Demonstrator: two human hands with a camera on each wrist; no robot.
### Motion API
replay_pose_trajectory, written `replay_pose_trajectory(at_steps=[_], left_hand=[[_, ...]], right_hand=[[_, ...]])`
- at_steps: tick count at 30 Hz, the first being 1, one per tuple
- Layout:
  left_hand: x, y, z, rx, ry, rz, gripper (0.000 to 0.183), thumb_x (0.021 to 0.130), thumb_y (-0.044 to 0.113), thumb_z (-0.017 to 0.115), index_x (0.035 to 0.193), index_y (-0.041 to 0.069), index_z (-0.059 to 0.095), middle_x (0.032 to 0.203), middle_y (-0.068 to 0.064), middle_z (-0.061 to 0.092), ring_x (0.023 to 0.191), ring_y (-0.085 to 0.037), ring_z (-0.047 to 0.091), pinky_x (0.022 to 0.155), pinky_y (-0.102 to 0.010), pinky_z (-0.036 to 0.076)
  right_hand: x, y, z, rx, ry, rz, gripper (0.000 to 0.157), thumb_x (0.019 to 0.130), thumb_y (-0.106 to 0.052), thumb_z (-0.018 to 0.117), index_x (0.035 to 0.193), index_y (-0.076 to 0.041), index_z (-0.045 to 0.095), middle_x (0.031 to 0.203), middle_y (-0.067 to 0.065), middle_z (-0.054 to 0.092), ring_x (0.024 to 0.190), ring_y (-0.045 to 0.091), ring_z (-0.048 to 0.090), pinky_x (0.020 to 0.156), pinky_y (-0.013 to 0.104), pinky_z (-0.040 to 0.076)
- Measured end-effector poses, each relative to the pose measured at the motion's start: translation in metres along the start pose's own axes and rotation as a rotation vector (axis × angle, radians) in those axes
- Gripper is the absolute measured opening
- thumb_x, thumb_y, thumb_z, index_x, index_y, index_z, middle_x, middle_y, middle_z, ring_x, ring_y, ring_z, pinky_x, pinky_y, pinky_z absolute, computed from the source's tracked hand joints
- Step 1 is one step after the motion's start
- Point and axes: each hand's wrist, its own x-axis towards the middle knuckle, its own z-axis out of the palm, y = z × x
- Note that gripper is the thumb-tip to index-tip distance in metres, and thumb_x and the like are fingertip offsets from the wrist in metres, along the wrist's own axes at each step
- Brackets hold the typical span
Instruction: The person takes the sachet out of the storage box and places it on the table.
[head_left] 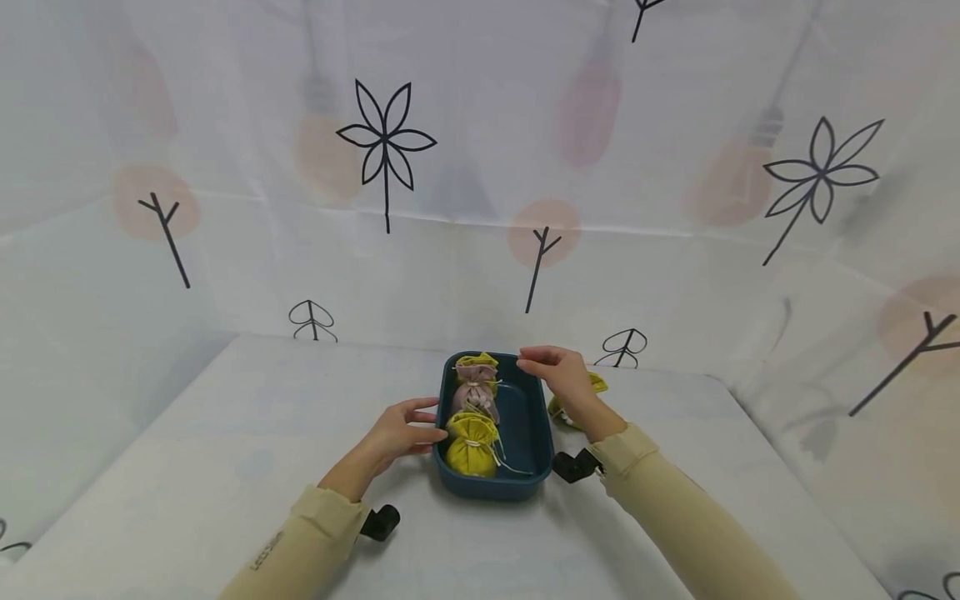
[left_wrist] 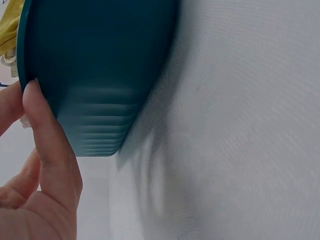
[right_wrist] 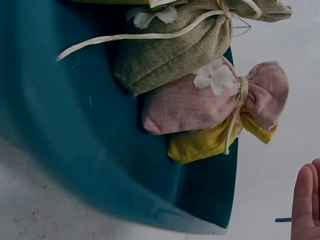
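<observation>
A dark teal plastic bin stands on the table, with several small drawstring pouches lined up along its left side. Nearest is a yellow pouch; behind it come an olive-grey pouch, a pink pouch with a white flower, and another yellow pouch. My left hand pinches the bin's left rim, one digit lying against the outer wall. Over the bin's far right corner is my right hand, fingers fairly straight and nothing visible in them. Partly hidden behind it, one more yellow pouch lies outside the bin.
A white-covered table extends around the bin. Behind it hangs a pale curtain printed with plant drawings. A black wrist device sits by the left cuff, and a similar black device is beside the bin's right wall.
</observation>
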Motion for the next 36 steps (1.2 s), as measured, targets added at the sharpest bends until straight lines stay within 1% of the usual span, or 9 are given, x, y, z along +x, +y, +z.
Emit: replay_pose_trajectory(at_steps=[4, 8, 14, 18, 25, 28, 33, 36], left_hand=[[0.0, 0.0, 0.0, -0.002, 0.002, 0.001, 0.065, 0.078, 0.006, 0.075, 0.136, 0.009, 0.047, 0.12, -0.016, 0.055, 0.081, -0.018, 0.063, 0.07, -0.033, 0.055], [-0.001, 0.0, -0.001, -0.001, 0.0, 0.0, 0.065, 0.078, 0.007, 0.075, 0.136, 0.009, 0.047, 0.12, -0.016, 0.055, 0.081, -0.018, 0.063, 0.07, -0.033, 0.055], [-0.001, 0.0, -0.001, 0.0, -0.001, -0.001, 0.065, 0.078, 0.007, 0.075, 0.136, 0.009, 0.047, 0.12, -0.016, 0.055, 0.081, -0.018, 0.063, 0.07, -0.033, 0.055], [0.0, 0.0, -0.001, -0.001, -0.004, -0.002, 0.065, 0.078, 0.007, 0.076, 0.136, 0.009, 0.047, 0.121, -0.016, 0.054, 0.082, -0.019, 0.063, 0.071, -0.033, 0.055], [0.0, 0.0, 0.0, -0.003, -0.002, 0.0, 0.065, 0.078, 0.007, 0.075, 0.137, 0.009, 0.047, 0.121, -0.016, 0.054, 0.082, -0.018, 0.063, 0.07, -0.033, 0.055], [0.0, -0.001, -0.001, -0.005, -0.005, 0.004, 0.065, 0.078, 0.006, 0.075, 0.137, 0.009, 0.047, 0.12, -0.016, 0.054, 0.082, -0.018, 0.063, 0.07, -0.033, 0.055], [0.0, -0.001, -0.001, -0.008, -0.009, 0.005, 0.065, 0.078, 0.006, 0.075, 0.136, 0.009, 0.047, 0.12, -0.016, 0.054, 0.083, -0.019, 0.063, 0.071, -0.033, 0.055], [0.0, 0.0, -0.001, -0.007, -0.008, 0.002, 0.065, 0.078, 0.007, 0.075, 0.136, 0.009, 0.047, 0.12, -0.016, 0.054, 0.084, -0.019, 0.062, 0.071, -0.032, 0.055]], right_hand=[[0.005, -0.003, 0.006, -0.025, 0.001, 0.015, 0.032, 0.087, -0.018, 0.067, 0.115, -0.003, 0.064, 0.113, 0.011, 0.063, 0.108, 0.025, 0.054, 0.1, 0.043, 0.038], [0.009, -0.005, 0.011, -0.01, -0.015, 0.016, 0.029, 0.087, -0.016, 0.067, 0.113, -0.003, 0.065, 0.113, 0.012, 0.063, 0.105, 0.026, 0.056, 0.099, 0.044, 0.04], [0.016, -0.004, 0.017, -0.004, -0.083, 0.006, 0.032, 0.086, -0.015, 0.068, 0.115, -0.001, 0.064, 0.112, 0.012, 0.063, 0.102, 0.026, 0.057, 0.098, 0.045, 0.04], [0.019, -0.003, 0.022, 0.013, -0.122, 0.018, 0.034, 0.086, -0.012, 0.068, 0.116, 0.003, 0.063, 0.111, 0.013, 0.063, 0.102, 0.027, 0.056, 0.097, 0.044, 0.041], [0.022, -0.003, 0.029, -0.037, -0.152, 0.036, 0.031, 0.084, -0.011, 0.07, 0.113, 0.0, 0.065, 0.112, 0.013, 0.063, 0.106, 0.027, 0.054, 0.097, 0.041, 0.041], [0.024, -0.003, 0.03, -0.068, -0.167, 0.025, 0.031, 0.083, -0.011, 0.071, 0.112, 0.0, 0.066, 0.112, 0.014, 0.063, 0.106, 0.028, 0.054, 0.097, 0.042, 0.041], [0.026, -0.001, 0.032, -0.156, -0.187, 0.011, 0.031, 0.083, -0.015, 0.072, 0.11, -0.001, 0.067, 0.111, 0.013, 0.063, 0.105, 0.029, 0.054, 0.096, 0.045, 0.042], [0.026, -0.001, 0.036, -0.167, -0.201, 0.006, 0.031, 0.083, -0.015, 0.072, 0.11, -0.001, 0.067, 0.11, 0.012, 0.064, 0.103, 0.028, 0.055, 0.095, 0.044, 0.043]])
